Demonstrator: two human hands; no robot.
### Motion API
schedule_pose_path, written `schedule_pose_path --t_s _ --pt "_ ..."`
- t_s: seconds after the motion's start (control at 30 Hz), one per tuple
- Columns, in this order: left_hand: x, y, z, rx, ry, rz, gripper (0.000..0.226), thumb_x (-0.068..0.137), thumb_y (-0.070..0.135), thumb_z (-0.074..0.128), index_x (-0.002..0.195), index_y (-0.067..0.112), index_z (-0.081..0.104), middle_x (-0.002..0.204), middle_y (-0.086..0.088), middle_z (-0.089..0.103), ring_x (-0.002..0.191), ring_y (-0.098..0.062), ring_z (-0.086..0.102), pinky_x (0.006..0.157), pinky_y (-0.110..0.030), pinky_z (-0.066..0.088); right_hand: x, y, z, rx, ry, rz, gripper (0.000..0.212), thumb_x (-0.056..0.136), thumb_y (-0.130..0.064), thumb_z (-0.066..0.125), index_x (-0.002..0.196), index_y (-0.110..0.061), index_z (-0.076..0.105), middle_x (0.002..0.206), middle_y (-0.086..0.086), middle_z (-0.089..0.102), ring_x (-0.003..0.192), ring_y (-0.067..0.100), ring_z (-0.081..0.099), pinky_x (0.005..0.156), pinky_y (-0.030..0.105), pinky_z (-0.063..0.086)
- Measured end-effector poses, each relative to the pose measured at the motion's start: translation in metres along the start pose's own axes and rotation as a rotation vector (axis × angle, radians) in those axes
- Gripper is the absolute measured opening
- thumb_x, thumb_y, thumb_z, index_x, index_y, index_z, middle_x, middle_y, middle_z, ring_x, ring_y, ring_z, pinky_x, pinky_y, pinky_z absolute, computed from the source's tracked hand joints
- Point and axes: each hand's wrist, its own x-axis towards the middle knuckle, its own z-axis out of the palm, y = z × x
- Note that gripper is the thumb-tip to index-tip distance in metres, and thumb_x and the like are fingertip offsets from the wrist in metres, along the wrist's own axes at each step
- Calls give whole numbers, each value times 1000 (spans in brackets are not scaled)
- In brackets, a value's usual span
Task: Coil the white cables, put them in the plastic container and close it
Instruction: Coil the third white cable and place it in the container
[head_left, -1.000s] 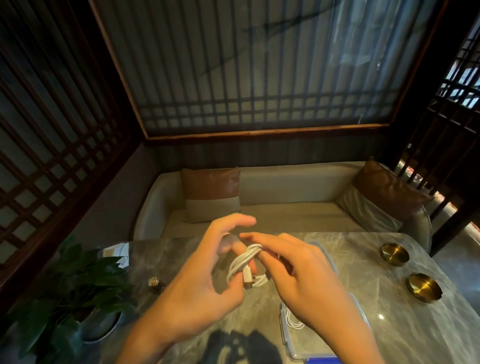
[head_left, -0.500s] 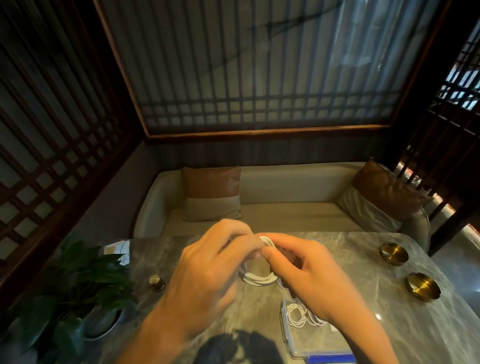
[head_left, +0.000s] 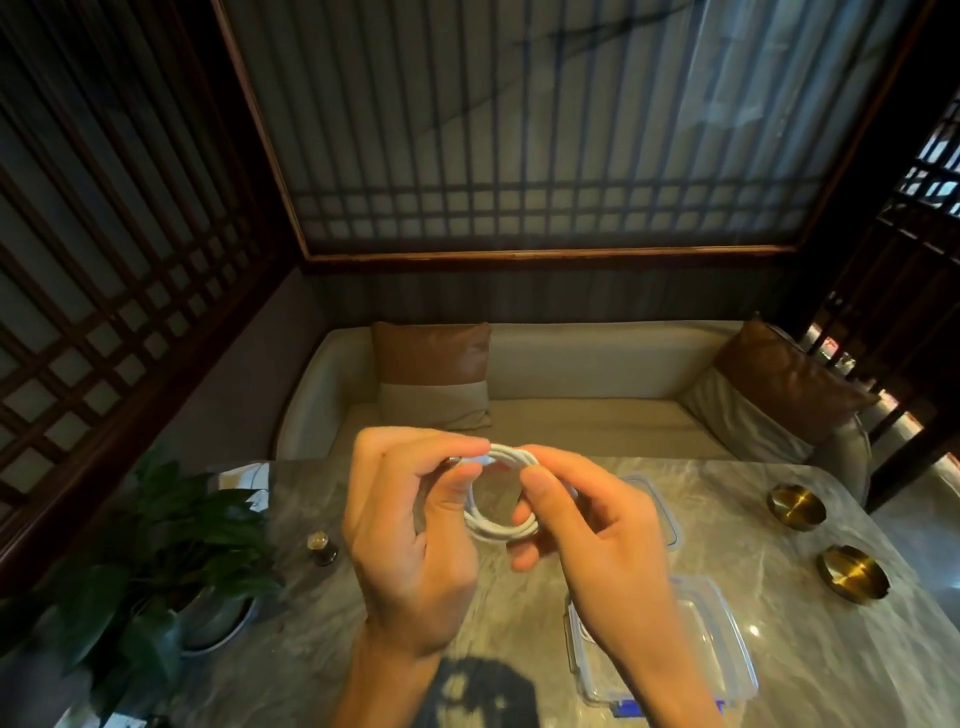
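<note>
A white cable is wound into a small round coil, held in the air above the marble table. My left hand pinches the coil's upper left side between thumb and fingers. My right hand grips its right side, thumb on top. The clear plastic container stands open on the table under my right forearm, which hides most of its inside. Its clear lid lies flat behind my right hand.
A potted plant stands at the table's left, with a small dark bottle beside it. Two brass dishes sit at the right. A dark patterned object lies at the near edge. A sofa with cushions is beyond the table.
The cable went from a long loose bundle to a tidy round coil. Both hands rose slightly and now hold it by opposite sides.
</note>
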Motion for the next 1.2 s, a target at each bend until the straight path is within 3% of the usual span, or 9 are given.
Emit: schedule_pose_path --t_s 0.1,0.2,0.4,0.53,0.63,0.77,0.87,1.03,1.2 --pt "1 -7 1 17 -140 -34 16 88 3 66 94 14 76 95 3 66 97 -14 67 77 -27 54 6 11 -6 -378 162 -150 22 98 -32 56 111 -30 74 93 -14 70 88 9 68 69 25 57" --pt "-7 -11 3 62 -180 -49 15 88 9 68 98 15 77 87 2 65 80 -8 64 66 -26 53 9 15 -14 -555 125 -215 30 98 -32 52 123 -31 67 85 -24 57 82 -1 59 70 5 42" --pt "-33 -7 10 79 -204 -195 17 90 7 63 97 18 73 92 8 64 87 -8 64 71 -20 52 8 18 -17 -539 160 -137 15 92 -42 59 95 -35 72 82 -16 65 81 7 63 64 10 45" --pt "-32 -4 14 -50 -140 -436 23 93 6 62 92 29 67 93 10 66 87 -11 68 68 -14 53 7 23 -13 -316 146 10 13 94 -32 60 93 -35 72 86 -17 72 85 8 67 69 11 50" --pt "-30 -7 11 -298 -139 -701 15 90 8 63 92 23 66 88 1 71 80 -13 73 67 -22 58 9 27 -15 -344 124 15 15 95 -26 60 92 -33 73 83 -17 72 84 6 67 70 10 49" --pt "-27 -18 1 -443 -520 -841 23 88 32 57 110 25 54 90 3 69 78 -13 69 70 -31 60 17 24 -29 -677 -96 -65 16 96 -26 60 92 -34 73 82 -23 64 86 -2 62 73 9 43" --pt "-27 -22 9 -140 -726 -733 10 95 37 56 103 32 59 73 13 65 65 0 60 66 -25 49 23 17 -30 -704 -220 -85 14 97 -31 56 101 -38 67 89 -18 65 88 -1 62 74 10 46" --pt "-39 -15 16 -18 -528 -612 24 103 39 37 95 34 59 89 17 64 81 0 61 67 -9 44 21 13 -33 -463 -200 108 18 89 -45 63 106 -39 64 94 -12 65 84 7 64 72 24 56" --pt "-45 -17 24 36 -347 -573 26 100 42 32 87 31 53 85 12 63 71 -10 59 57 -18 46 8 14 -44 -214 -164 222 19 94 -30 61 104 -38 76 93 -12 77 76 3 67 61 19 53"
